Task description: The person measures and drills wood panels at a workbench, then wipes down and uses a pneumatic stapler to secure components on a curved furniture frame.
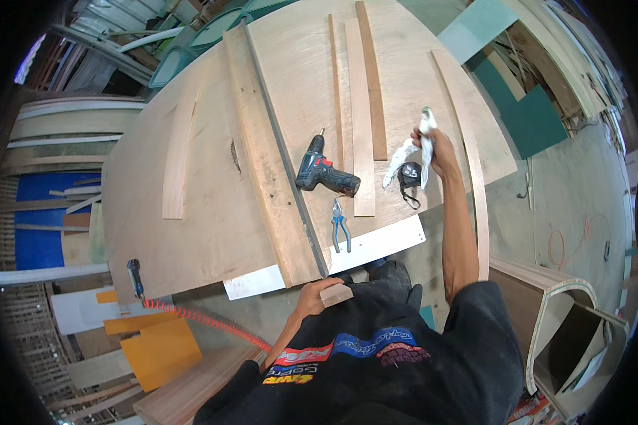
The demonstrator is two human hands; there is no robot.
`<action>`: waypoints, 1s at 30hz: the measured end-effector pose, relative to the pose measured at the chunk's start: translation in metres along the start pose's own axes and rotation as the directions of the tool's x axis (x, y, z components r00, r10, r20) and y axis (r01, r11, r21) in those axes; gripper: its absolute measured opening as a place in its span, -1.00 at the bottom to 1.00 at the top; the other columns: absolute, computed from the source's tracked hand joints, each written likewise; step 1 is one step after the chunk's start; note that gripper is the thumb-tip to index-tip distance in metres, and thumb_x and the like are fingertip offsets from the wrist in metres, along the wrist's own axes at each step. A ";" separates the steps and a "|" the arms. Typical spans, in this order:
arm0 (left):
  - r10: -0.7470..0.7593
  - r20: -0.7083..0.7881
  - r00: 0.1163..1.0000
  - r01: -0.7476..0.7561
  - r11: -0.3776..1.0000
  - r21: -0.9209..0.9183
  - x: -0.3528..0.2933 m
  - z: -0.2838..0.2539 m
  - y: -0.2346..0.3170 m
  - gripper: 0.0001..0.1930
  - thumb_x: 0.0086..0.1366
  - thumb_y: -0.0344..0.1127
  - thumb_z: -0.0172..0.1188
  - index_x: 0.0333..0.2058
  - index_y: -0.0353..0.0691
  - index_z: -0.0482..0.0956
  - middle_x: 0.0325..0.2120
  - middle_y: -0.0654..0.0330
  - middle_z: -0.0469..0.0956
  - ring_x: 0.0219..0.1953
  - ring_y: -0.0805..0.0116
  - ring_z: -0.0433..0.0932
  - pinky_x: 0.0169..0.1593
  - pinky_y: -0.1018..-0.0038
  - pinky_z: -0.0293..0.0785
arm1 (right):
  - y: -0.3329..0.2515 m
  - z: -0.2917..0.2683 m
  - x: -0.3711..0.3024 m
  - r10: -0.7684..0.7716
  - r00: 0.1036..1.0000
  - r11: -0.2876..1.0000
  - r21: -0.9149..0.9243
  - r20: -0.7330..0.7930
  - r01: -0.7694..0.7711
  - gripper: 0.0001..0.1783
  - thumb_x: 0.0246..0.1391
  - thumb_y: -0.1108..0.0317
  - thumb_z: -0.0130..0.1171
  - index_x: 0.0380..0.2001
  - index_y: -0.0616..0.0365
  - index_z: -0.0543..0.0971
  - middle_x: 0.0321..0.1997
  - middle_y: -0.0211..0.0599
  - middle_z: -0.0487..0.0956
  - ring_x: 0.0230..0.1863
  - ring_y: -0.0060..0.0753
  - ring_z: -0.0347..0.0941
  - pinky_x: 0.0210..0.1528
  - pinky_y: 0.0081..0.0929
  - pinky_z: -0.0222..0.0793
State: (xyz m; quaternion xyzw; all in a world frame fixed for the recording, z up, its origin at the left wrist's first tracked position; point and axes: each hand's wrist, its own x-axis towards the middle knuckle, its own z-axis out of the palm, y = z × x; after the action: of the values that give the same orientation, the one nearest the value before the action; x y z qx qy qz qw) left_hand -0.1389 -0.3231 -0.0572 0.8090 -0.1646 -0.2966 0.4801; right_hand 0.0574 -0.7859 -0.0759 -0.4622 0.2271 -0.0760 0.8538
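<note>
My right hand (443, 152) is closed on a crumpled white cloth (427, 164), lifted at its top end and hanging down past a black tape measure (409, 174) with a wrist strap. Close to my body at the table's near edge, my left hand (309, 299) grips a small wooden block (337, 295). A cordless drill (322, 170) lies on its side on the plywood tabletop (213, 244). Below the drill rest blue-handled pliers (340, 228), partly over a white strip (386, 244).
A long board with a dark metal edge (269, 156) crosses the tabletop. Several wood strips (361, 120) lie right of it; another strip (468, 142) runs along the right edge. An air blow gun (135, 278) with a red coiled hose (205, 321) sits at left. A curved wooden cabinet (539, 283) stands right.
</note>
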 end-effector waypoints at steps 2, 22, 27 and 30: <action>0.057 0.039 0.998 -0.058 0.998 0.034 0.006 -0.004 0.000 -0.69 0.19 -0.40 0.33 -0.05 -0.12 0.68 -0.19 0.11 0.73 -0.12 0.24 0.71 -0.06 0.43 0.57 | 0.000 -0.038 -0.055 -0.027 1.000 0.997 0.073 -0.005 0.027 -0.62 0.12 0.45 -0.10 0.00 0.35 0.42 -0.22 -0.15 0.56 -0.22 -0.33 0.55 -0.10 -0.41 0.53; 0.424 0.565 0.707 -0.286 0.903 -0.321 0.013 -0.039 -0.034 -0.73 0.28 -0.57 0.20 -0.03 -0.28 0.62 -0.22 0.21 0.63 -0.17 0.49 0.57 -0.10 0.53 0.51 | 0.148 0.066 -0.549 -0.280 0.702 0.931 -0.006 -0.655 0.366 -0.61 0.42 -0.02 -0.01 -0.06 0.11 0.44 -0.52 -0.53 0.37 -0.64 -0.77 0.20 -0.61 -0.74 0.14; 0.406 0.666 0.626 -0.376 0.905 -0.199 -0.016 -0.022 -0.038 -0.69 0.24 -0.56 0.25 -0.05 -0.16 0.67 -0.22 0.26 0.66 -0.13 0.44 0.58 -0.05 0.46 0.50 | 0.136 0.147 -0.641 -0.506 0.526 0.721 -0.001 -0.684 0.693 -0.45 0.36 -0.12 0.04 -0.06 0.25 0.41 -0.60 -0.62 0.17 -0.67 -0.78 0.02 -0.65 -0.73 -0.05; 0.333 0.761 0.557 -0.277 0.938 -0.208 -0.031 -0.002 -0.052 -0.69 0.20 -0.58 0.26 -0.06 -0.21 0.66 -0.17 0.23 0.66 -0.08 0.38 0.59 0.00 0.44 0.50 | 0.152 0.177 -0.673 -0.563 0.416 0.618 -0.030 -0.714 0.785 -0.45 0.35 -0.12 0.05 -0.05 0.23 0.44 -0.63 -0.66 0.12 -0.72 -0.80 -0.05 -0.68 -0.71 -0.17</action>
State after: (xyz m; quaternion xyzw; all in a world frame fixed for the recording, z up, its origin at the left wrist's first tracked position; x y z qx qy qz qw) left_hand -0.1626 -0.2798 -0.0919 0.5398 -0.4854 -0.5378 0.4286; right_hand -0.4692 -0.3381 0.0956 -0.3138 0.2902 -0.6105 0.6668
